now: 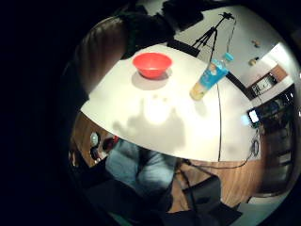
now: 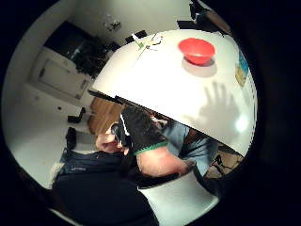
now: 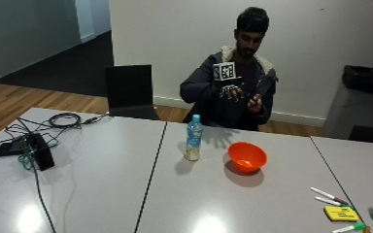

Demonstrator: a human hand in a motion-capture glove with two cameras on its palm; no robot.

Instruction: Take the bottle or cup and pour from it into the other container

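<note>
A clear bottle (image 3: 194,138) with a blue cap and blue label stands upright near the middle of the white table (image 3: 174,194); a little pale liquid sits at its bottom. An orange-red bowl (image 3: 246,156) rests on the table just beside it, looking empty. My gloved right hand (image 3: 228,90) hangs in the air above the table's far edge, at chest height, with fingers spread and nothing in them. Its shadow on the tabletop shows splayed fingers. The palm views look down on the bottle (image 1: 210,78) and the bowl (image 1: 152,64), both well below the hand. The bare left hand (image 3: 255,101) is beside the glove.
Markers (image 3: 329,195) and a yellow pad (image 3: 341,213) lie at the table's front right. A black device (image 3: 38,151) and coiled cables (image 3: 62,119) sit at the left. A black chair (image 3: 130,91) stands behind the table.
</note>
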